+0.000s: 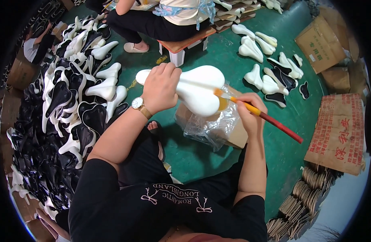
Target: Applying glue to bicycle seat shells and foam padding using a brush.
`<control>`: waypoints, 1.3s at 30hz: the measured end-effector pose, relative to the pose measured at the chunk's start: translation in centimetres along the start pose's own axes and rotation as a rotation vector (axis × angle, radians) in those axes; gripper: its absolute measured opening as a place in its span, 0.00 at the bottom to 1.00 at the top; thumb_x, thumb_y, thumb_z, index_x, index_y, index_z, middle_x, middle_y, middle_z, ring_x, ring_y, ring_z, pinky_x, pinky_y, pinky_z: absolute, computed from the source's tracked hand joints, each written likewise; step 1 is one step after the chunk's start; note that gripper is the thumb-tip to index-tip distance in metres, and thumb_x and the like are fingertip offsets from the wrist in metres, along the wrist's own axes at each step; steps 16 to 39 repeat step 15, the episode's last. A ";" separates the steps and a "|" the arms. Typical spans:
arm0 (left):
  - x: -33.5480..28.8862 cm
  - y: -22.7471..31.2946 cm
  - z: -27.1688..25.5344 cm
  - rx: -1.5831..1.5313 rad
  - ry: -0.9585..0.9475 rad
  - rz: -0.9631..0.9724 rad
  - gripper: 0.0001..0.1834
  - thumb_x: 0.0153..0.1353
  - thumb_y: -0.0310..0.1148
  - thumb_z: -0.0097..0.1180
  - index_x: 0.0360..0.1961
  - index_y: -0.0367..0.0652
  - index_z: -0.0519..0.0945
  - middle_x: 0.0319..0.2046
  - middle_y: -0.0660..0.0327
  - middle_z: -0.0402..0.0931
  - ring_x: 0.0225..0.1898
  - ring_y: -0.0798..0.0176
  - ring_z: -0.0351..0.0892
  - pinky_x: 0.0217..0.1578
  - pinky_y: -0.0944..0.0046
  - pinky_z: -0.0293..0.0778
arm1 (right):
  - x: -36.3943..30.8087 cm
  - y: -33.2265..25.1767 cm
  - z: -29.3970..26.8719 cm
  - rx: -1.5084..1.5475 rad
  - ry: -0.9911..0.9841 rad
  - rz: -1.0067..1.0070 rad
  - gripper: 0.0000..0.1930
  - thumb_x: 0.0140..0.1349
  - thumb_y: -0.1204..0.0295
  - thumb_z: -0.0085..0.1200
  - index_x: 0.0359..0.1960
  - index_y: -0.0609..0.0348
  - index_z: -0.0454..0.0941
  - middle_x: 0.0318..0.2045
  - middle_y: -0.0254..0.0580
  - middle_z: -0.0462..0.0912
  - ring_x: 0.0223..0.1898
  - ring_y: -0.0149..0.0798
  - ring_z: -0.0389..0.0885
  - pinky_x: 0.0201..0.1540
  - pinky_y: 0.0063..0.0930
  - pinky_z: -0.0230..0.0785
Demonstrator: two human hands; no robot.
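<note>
My left hand is closed over the narrow nose of a white foam bicycle saddle, holding it up in front of me with its wide end to the right. In my right hand is a paintbrush with a red and yellow handle. The bristles touch, or hover just over, the saddle's wide end near its middle groove; which of these I cannot tell. Behind the saddle, partly hidden, a yellowish patch, perhaps liquid, shows on a clear plastic bag that covers a cardboard box.
A big heap of white and black saddle pieces lies at the left. More saddle pieces are on the green floor at the right, near cardboard boxes and a brown sack. Ahead, another person sits on a low stool.
</note>
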State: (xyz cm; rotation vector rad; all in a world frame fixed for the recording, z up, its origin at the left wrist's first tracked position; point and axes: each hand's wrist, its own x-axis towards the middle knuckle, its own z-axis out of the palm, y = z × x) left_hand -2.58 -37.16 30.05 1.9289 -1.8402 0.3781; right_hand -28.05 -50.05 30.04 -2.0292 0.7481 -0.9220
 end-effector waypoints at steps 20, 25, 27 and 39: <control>-0.9 -1.0 -1.1 -0.065 0.051 -0.107 0.26 0.31 0.25 0.55 0.40 0.38 0.73 0.36 0.54 0.68 0.42 0.50 0.69 0.45 0.57 0.65 | -1.0 1.7 -0.6 0.371 0.192 -0.009 0.02 0.56 0.79 0.52 0.30 0.60 0.77 0.30 0.43 0.77 0.29 0.41 0.75 0.38 0.29 0.69; -0.9 -1.0 -1.1 -0.065 0.051 -0.107 0.26 0.31 0.25 0.55 0.40 0.38 0.73 0.36 0.54 0.68 0.42 0.50 0.69 0.45 0.57 0.65 | -1.0 1.7 -0.6 0.371 0.192 -0.009 0.02 0.56 0.79 0.52 0.30 0.60 0.77 0.30 0.43 0.77 0.29 0.41 0.75 0.38 0.29 0.69; -0.9 -1.0 -1.1 -0.065 0.051 -0.107 0.26 0.31 0.25 0.55 0.40 0.38 0.73 0.36 0.54 0.68 0.42 0.50 0.69 0.45 0.57 0.65 | -1.0 1.7 -0.6 0.371 0.192 -0.009 0.02 0.56 0.79 0.52 0.30 0.60 0.77 0.30 0.43 0.77 0.29 0.41 0.75 0.38 0.29 0.69; -0.9 -1.0 -1.1 -0.065 0.051 -0.107 0.26 0.31 0.25 0.55 0.40 0.38 0.73 0.36 0.54 0.68 0.42 0.50 0.69 0.45 0.57 0.65 | -1.0 1.7 -0.6 0.371 0.192 -0.009 0.02 0.56 0.79 0.52 0.30 0.60 0.77 0.30 0.43 0.77 0.29 0.41 0.75 0.38 0.29 0.69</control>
